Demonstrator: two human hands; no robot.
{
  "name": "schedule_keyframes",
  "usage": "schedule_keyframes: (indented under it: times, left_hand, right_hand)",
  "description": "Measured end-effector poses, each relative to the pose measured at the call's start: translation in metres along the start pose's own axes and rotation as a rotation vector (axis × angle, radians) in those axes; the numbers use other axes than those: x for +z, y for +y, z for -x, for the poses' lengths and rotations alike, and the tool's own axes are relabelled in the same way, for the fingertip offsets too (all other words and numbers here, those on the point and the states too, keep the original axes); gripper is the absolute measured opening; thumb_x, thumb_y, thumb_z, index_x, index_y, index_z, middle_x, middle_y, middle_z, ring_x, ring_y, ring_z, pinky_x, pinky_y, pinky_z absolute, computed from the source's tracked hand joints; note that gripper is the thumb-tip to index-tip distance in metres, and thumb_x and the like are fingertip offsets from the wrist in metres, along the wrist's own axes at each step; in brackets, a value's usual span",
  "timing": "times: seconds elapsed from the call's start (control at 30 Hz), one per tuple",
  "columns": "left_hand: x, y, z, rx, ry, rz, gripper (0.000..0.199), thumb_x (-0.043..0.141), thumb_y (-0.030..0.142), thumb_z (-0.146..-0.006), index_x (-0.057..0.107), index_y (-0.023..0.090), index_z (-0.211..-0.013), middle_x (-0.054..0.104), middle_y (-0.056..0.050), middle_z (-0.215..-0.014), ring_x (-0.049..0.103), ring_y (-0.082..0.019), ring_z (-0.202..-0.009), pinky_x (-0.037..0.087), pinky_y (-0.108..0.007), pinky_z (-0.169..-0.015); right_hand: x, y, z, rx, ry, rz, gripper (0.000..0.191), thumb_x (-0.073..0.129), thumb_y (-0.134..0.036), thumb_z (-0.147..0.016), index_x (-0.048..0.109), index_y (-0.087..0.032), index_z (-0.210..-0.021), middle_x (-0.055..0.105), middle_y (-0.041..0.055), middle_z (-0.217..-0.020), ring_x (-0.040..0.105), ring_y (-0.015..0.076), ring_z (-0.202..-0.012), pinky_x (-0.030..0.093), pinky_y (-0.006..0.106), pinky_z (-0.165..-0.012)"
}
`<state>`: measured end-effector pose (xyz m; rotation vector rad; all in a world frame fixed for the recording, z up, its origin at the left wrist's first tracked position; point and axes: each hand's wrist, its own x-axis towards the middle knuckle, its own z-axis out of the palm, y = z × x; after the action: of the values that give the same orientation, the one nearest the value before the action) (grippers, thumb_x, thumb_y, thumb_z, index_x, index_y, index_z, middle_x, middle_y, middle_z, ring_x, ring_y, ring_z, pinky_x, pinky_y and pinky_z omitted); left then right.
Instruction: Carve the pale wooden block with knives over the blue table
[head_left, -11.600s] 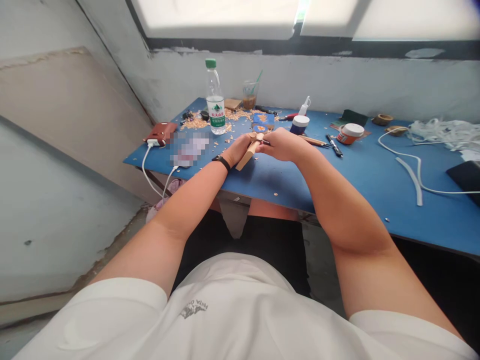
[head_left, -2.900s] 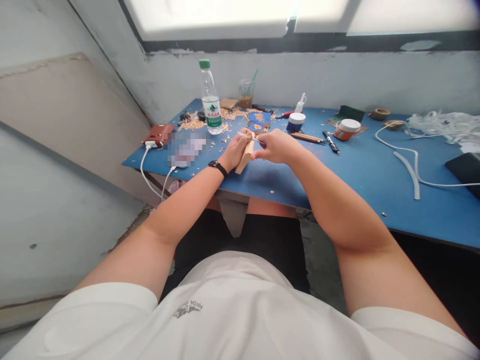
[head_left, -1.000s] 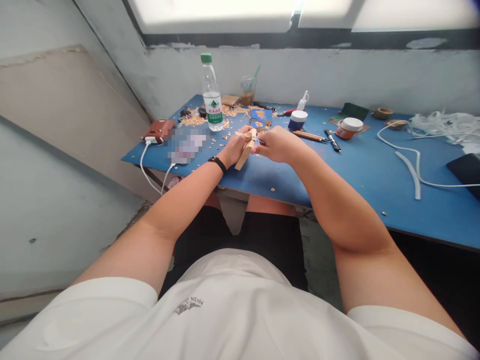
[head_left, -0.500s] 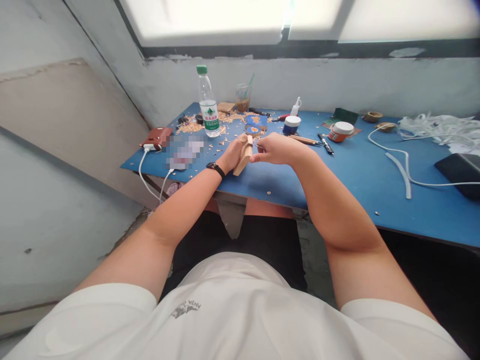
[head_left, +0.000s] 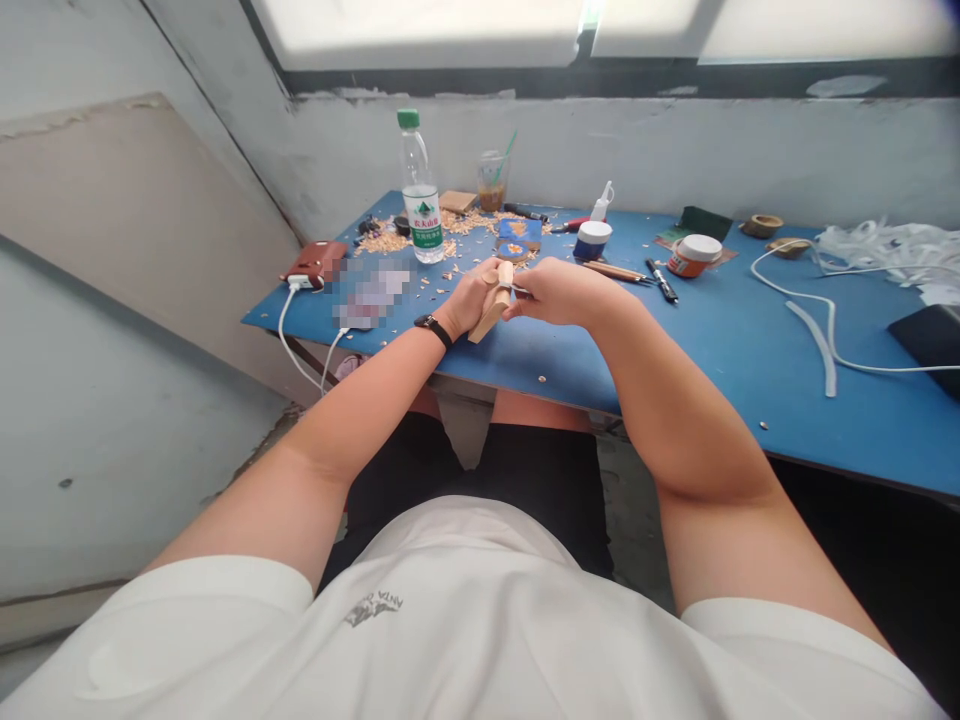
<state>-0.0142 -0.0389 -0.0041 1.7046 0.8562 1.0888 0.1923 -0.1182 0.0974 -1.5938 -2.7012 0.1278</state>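
Fingers of the left hand (head_left: pixel 469 302) were closed around a pale wooden block (head_left: pixel 490 320), which lay between the two hands above the blue tabletop (head_left: pixel 585 356). Its long axis ran aslant, one end pointing near and slightly left, the other far and slightly right; whether it touched the surface could not be told. The right hand (head_left: pixel 559 290) was just to the right of the block's far end, its fingers curled around a slim tool (head_left: pixel 517 290) that reached left across that end, roughly crosswise to the wood. How firmly either hand gripped could not be seen, and the tool's tip was too small to make out. Both hands were close to the far end, while the block's near end pointed toward the table's near edge. On the far side, a small blue painted piece (head_left: pixel 519 232) and scattered wood shavings (head_left: pixel 386 242) bounded the space, with a water bottle (head_left: pixel 426 222) upright at far left. A blue jar with a white lid (head_left: pixel 592 241) stood beyond the right hand, and slender wooden-handled tools (head_left: pixel 616 272) lay just nearer. More open room showed to the right, along the near part of the tabletop.
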Motion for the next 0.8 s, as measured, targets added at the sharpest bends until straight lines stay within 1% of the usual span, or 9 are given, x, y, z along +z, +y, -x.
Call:
schedule_keyframes:
  times: [0.13,0.27,0.37,0.47,0.57,0.63,0.7,0.8]
  left_hand:
    - [-0.001,-0.003,-0.005,0.058,0.008,-0.067,0.02,0.085,0.031,-0.106,0.075,0.025,-0.09,0.075,-0.004,-0.093,0.068,-0.024,-0.101,0.059,-0.036,-0.098]
    - [-0.001,-0.006,-0.01,0.068,0.001,-0.08,0.02,0.08,0.03,-0.11,0.075,0.023,-0.092,0.076,-0.004,-0.092,0.066,-0.023,-0.095,0.057,-0.036,-0.094]
    - [-0.001,-0.009,-0.013,0.066,0.004,-0.082,0.023,0.079,0.034,-0.112,0.074,0.024,-0.092,0.073,-0.003,-0.088,0.062,-0.023,-0.091,0.056,-0.037,-0.091]
    - [0.0,-0.012,-0.014,0.061,0.019,-0.04,0.036,0.071,0.042,-0.119,0.067,0.025,-0.088,0.067,-0.003,-0.084,0.057,-0.022,-0.083,0.054,-0.039,-0.086]
    - [0.002,-0.012,-0.012,0.038,0.022,-0.035,0.046,0.064,0.047,-0.124,0.063,0.026,-0.083,0.064,-0.004,-0.079,0.056,-0.023,-0.08,0.054,-0.04,-0.084]
    - [0.003,-0.011,-0.01,0.008,0.026,-0.045,0.05,0.064,0.049,-0.125,0.062,0.025,-0.082,0.061,-0.003,-0.076,0.057,-0.023,-0.082,0.054,-0.04,-0.084]
    - [0.004,-0.008,-0.008,-0.016,0.022,-0.029,0.049,0.069,0.051,-0.124,0.062,0.025,-0.083,0.06,-0.002,-0.076,0.059,-0.022,-0.084,0.056,-0.038,-0.085]
    - [0.006,-0.005,-0.005,-0.024,0.0,0.045,0.043,0.08,0.055,-0.119,0.066,0.024,-0.093,0.063,0.0,-0.082,0.067,-0.022,-0.091,0.061,-0.037,-0.092]
  right_hand:
    - [0.0,-0.001,0.0,0.029,-0.019,0.032,0.033,0.077,-0.046,-0.123,0.091,-0.017,-0.119,0.079,0.0098,-0.089,0.069,0.0271,-0.087,0.043,0.04,-0.084]
    - [0.0,-0.001,0.0,0.041,0.003,0.055,0.038,0.072,-0.045,-0.127,0.093,-0.013,-0.13,0.084,0.0139,-0.099,0.071,0.0269,-0.092,0.042,0.039,-0.084]
    - [0.003,-0.002,-0.004,0.045,0.027,0.06,0.047,0.068,-0.051,-0.13,0.094,-0.013,-0.137,0.087,0.0161,-0.108,0.076,0.0291,-0.098,0.042,0.038,-0.085]
    - [0.005,-0.003,-0.008,0.104,0.019,0.091,0.059,0.068,-0.064,-0.13,0.094,-0.011,-0.135,0.088,0.02,-0.114,0.078,0.0315,-0.1,0.044,0.039,-0.084]
    - [0.003,-0.004,-0.008,0.153,-0.006,0.111,0.066,0.071,-0.072,-0.127,0.093,-0.01,-0.134,0.087,0.021,-0.115,0.076,0.0309,-0.098,0.043,0.038,-0.082]
    - [0.0,-0.004,-0.005,0.143,-0.029,0.095,0.065,0.072,-0.072,-0.127,0.093,-0.01,-0.133,0.086,0.0187,-0.11,0.073,0.0294,-0.094,0.043,0.038,-0.082]
    - [-0.005,-0.005,0.0,0.104,-0.042,0.06,0.061,0.073,-0.069,-0.127,0.093,-0.012,-0.129,0.084,0.0153,-0.103,0.071,0.028,-0.092,0.043,0.039,-0.084]
    - [-0.01,-0.009,0.008,0.043,-0.053,0.022,0.049,0.071,-0.057,-0.128,0.092,-0.012,-0.124,0.082,0.0127,-0.098,0.068,0.0256,-0.091,0.041,0.039,-0.086]
